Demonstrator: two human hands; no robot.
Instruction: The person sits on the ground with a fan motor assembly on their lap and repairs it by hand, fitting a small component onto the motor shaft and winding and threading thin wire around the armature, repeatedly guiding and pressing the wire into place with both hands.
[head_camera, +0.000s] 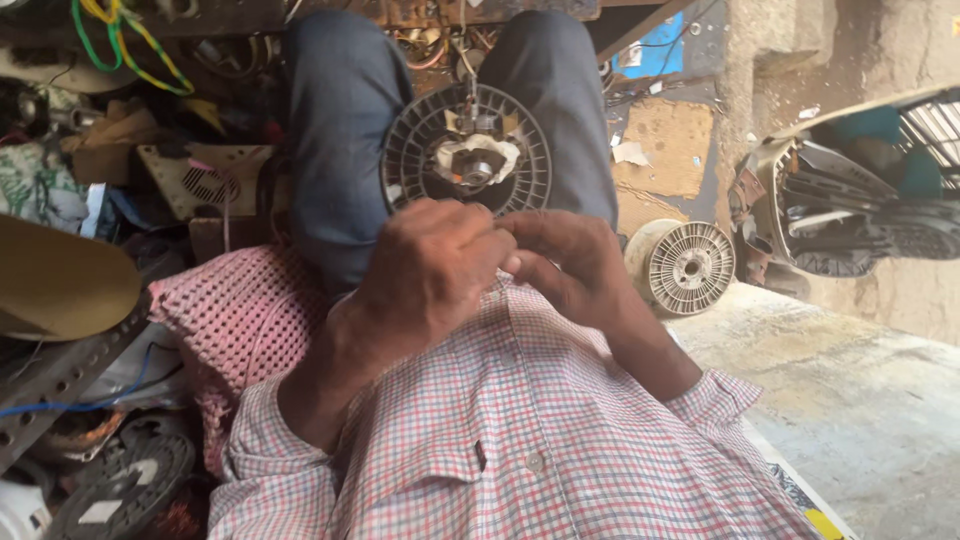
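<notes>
A: Checked cotton shirt (520, 440), red and white, nearest the camera; sleeves rolled. What sits above it?

B: Item one: left hand (425, 280), fingers curled inward, and right hand (570, 265), fingertips pinched against the left's. Something very small seems to be held between them; too fine to make out, possibly a wire end.

A: And the work piece?

B: Item two: dark round slotted motor disc (467, 160), at twelve o'clock from the hands, resting between the knees of grey trousers (340, 120), a pale hub at its centre. By my judgement, the step is fingertip preparation just short of the disc; the next move calls for a steady, precise reach forward.

A: Surroundings?

B: Pink woven cloth (235, 310) at nine o'clock; pale slotted disc (685, 265) at three o'clock on the concrete floor (860, 400); cluttered scrap and green-yellow wires (120, 45) at eleven. Nothing stands between hands and disc.
</notes>
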